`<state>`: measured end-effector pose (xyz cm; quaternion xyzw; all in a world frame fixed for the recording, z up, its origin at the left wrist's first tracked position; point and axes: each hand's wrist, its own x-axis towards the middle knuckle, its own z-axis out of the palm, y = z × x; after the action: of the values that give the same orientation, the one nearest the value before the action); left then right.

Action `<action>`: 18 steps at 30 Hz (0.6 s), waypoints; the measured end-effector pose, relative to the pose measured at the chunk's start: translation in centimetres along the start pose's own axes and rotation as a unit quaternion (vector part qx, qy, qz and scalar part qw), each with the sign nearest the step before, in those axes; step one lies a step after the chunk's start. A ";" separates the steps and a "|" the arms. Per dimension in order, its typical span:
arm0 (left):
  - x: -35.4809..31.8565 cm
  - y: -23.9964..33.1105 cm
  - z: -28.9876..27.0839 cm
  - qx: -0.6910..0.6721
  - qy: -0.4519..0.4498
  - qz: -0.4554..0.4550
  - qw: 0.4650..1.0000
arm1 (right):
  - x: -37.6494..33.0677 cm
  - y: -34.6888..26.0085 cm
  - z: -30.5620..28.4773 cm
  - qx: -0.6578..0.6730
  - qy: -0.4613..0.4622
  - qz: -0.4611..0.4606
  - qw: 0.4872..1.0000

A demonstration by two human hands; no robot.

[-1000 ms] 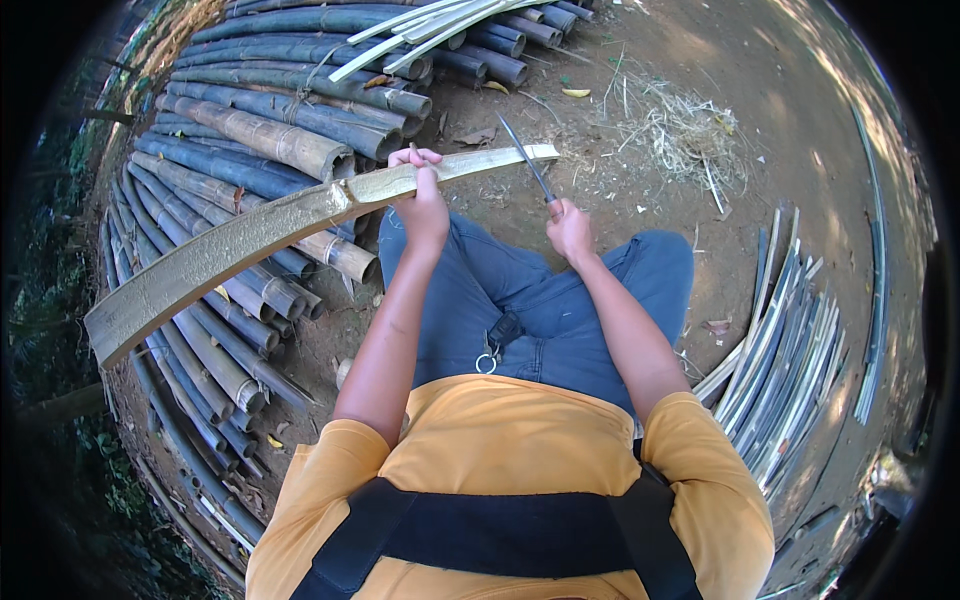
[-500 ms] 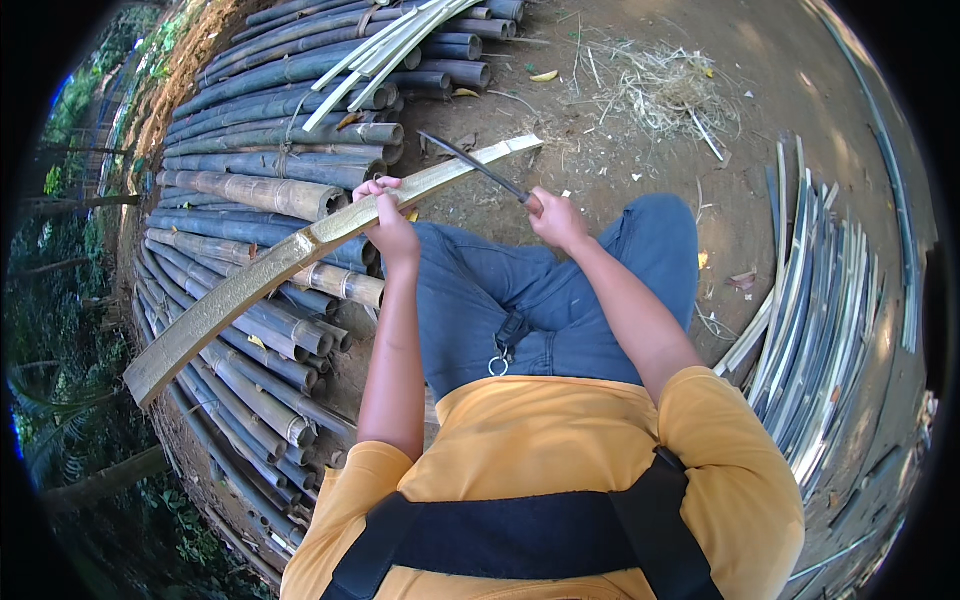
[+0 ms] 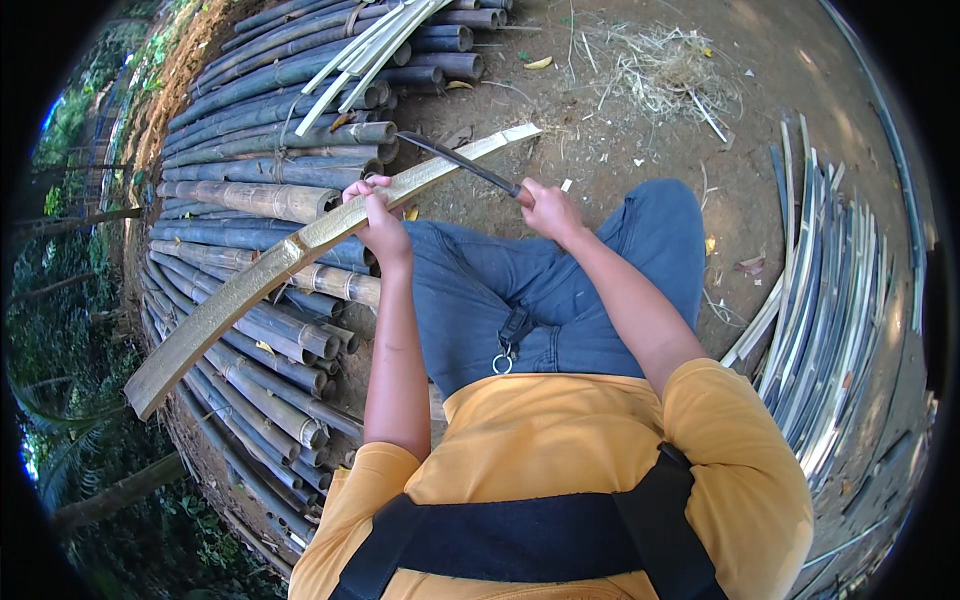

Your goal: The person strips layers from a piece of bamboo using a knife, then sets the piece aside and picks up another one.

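My left hand (image 3: 377, 215) is wrapped round a long split bamboo piece (image 3: 225, 300), its pale inner side facing up. The piece slants from the lower left up to the far middle, over my left thigh and the bamboo poles. In my right hand (image 3: 551, 210) is the brown handle of a knife (image 3: 465, 163) with a long dark blade. The blade points to the far left and lies across the far part of the bamboo piece. Whether its edge is pressed into the bamboo I cannot tell.
Stacked dark bamboo poles (image 3: 250, 200) fill the left side, with pale split strips (image 3: 375, 55) on top. A heap of shavings (image 3: 670, 75) lies on the far ground. To the right is a bundle of thin strips (image 3: 820, 320). My bent legs (image 3: 480, 290) are close below my hands.
The knife blade and right hand have shifted slightly left along the bamboo piece. My left hand keeps its grip and has moved slightly left. The whole view has shifted a little.
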<state>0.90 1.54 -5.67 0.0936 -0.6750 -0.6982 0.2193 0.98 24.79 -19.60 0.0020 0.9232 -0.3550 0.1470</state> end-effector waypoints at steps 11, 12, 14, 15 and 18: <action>-0.5 0.6 0.9 -0.043 -0.008 0.006 0.999 | 1.1 2.2 1.2 0.052 0.037 0.102 0.993; -0.6 0.7 1.0 -0.045 -0.013 0.009 0.999 | 1.2 2.2 1.2 0.053 0.036 0.101 0.993; -0.3 -0.3 0.9 -0.023 -0.030 0.054 0.998 | 1.2 2.2 1.4 0.072 0.042 0.101 0.991; -0.1 -0.2 1.0 -0.012 -0.036 0.077 0.996 | 1.3 2.1 1.4 0.088 0.049 0.099 0.990; -0.8 -0.5 1.9 -0.007 -0.057 0.104 0.993 | 1.8 1.6 1.8 0.177 0.029 0.009 0.984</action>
<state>0.68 3.57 -6.17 -0.0185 -0.6874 -0.6805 0.2530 -0.05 24.65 -22.43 0.0471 0.8496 -0.5113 0.1207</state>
